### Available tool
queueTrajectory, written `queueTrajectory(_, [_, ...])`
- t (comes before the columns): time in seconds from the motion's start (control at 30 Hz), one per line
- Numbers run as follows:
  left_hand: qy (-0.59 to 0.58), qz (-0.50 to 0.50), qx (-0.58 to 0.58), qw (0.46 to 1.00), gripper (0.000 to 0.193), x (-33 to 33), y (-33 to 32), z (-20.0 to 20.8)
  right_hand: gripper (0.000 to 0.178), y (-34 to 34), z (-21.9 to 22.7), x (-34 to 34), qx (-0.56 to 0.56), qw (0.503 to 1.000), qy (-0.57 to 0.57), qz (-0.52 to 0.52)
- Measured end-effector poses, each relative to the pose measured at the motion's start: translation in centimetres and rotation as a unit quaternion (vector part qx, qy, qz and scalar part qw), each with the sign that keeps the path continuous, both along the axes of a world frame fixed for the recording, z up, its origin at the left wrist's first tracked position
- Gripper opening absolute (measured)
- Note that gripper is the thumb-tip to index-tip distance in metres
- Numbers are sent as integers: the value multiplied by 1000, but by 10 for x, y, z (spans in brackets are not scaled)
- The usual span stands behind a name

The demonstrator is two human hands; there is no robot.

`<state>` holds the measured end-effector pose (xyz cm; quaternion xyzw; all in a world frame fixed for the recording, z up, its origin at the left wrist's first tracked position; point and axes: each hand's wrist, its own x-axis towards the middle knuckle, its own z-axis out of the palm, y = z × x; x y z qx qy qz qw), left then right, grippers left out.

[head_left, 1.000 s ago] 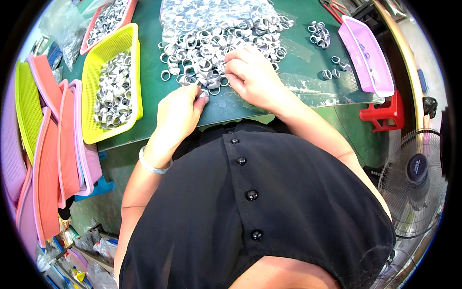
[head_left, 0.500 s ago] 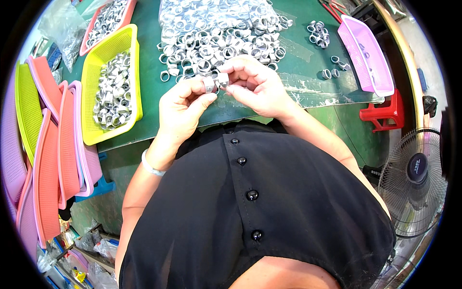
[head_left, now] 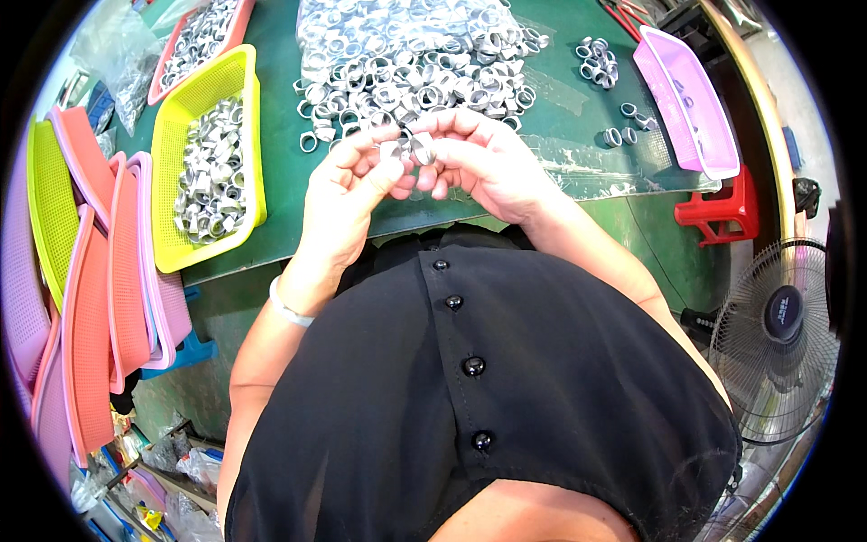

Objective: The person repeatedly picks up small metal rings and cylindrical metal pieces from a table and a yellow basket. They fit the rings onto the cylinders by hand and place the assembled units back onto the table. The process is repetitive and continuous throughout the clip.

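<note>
Above the front edge of the green table, my left hand (head_left: 350, 185) and my right hand (head_left: 488, 163) meet, fingers almost touching. A small grey metal ring (head_left: 389, 150) is pinched between my left thumb and fingers. My right thumb and fingertips close on another grey ring (head_left: 422, 149) just beside it. Both rings have a wide, flattish band; my fingers hide parts of them. Directly beyond my hands spreads a loose pile of similar grey rings (head_left: 424, 86), running back to a clear plastic bag (head_left: 397, 23) full of them.
A yellow-green basket (head_left: 256, 163) of rings stands left, a coral basket (head_left: 244, 20) behind it. Stacked empty baskets (head_left: 86, 334) lean at far left. Right are a small ring cluster (head_left: 596, 63), a purple basket (head_left: 704, 154), a red stool (head_left: 731, 212) and a fan (head_left: 781, 316).
Both hands have turned, and the fingers under the rings now show more. The two rings have tilted between the fingertips. The baskets and the pile look the same.
</note>
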<state>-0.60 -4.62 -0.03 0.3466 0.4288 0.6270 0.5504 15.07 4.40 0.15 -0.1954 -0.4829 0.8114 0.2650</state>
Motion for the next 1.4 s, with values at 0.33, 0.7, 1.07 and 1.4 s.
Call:
queueTrajectory(0.33, [-230, -97, -130, 959, 31, -14, 4, -19, 16, 4, -5, 3, -63, 997, -35, 10])
queueTrajectory(0.7, [-111, 48, -130, 984, 25, -30, -13, -22, 17, -2, -14, -4, 474, 853, -209, -71])
queueTrajectory(1.07, [624, 96, -12, 775, 18, -5, -15, -18, 16, -12, -22, -19, 620, 710, -330, -46])
queueTrajectory(1.4, [635, 16, -17, 772, 16, -13, -23, -15, 16, -3, -23, -5, 662, 723, -198, -18])
